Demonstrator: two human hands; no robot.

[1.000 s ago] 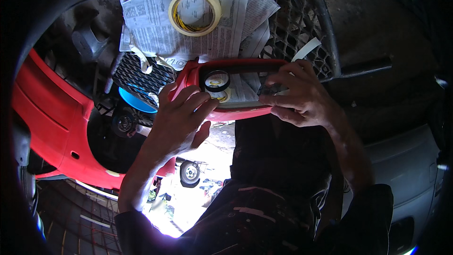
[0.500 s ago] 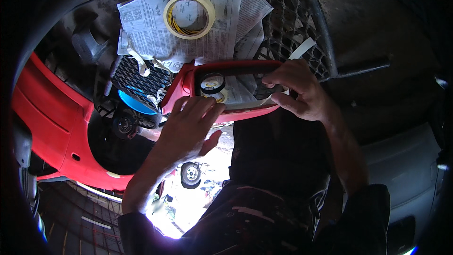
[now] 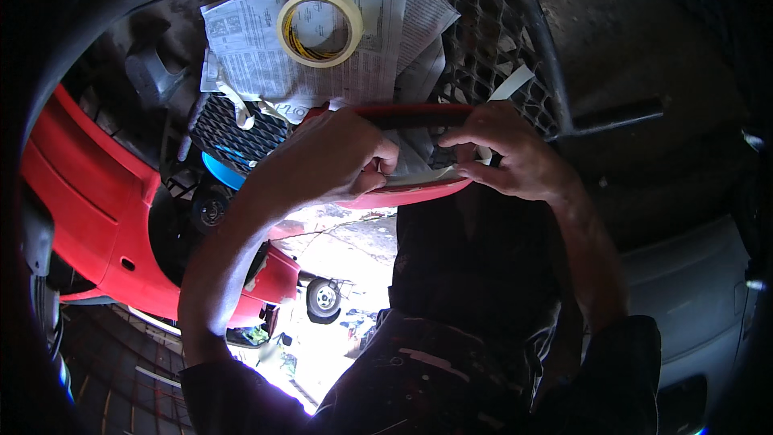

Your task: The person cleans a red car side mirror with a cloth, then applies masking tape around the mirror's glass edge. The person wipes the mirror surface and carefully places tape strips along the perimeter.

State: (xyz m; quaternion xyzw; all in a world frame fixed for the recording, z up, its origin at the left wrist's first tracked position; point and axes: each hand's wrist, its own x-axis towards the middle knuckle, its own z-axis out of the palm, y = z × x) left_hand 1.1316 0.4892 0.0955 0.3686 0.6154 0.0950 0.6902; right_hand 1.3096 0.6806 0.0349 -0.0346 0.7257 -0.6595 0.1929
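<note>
Scene: A person bends over a cluttered workbench, both bare forearms rising from the lower edge toward the centre of the frame.
Left hand: The left hand (image 3: 334,157), just left of centre, is curled over the near end of a red panel part (image 3: 411,192), fingers folded down against it and the thumb tucked at its edge.
Right hand: The right hand (image 3: 507,153), just right of centre, grips the other end of the same part, fingers bent and pinching a pale strip of masking tape (image 3: 439,176) against its surface.
Red part: Held between the two hands at the middle of the frame, raised above the bench; a dark bar runs along its upper edge.
Tape roll: A roll of cream masking tape (image 3: 320,28) lies flat on sheets of newspaper (image 3: 250,56) in the upper centre, well apart from both hands.
Surroundings: A large red car body panel (image 3: 88,201) curves through the left of the frame; a black mesh grille (image 3: 221,133) sits beside it, under the newspaper's lower edge. A metal mesh surface (image 3: 483,40) fills the upper right of centre.
</note>
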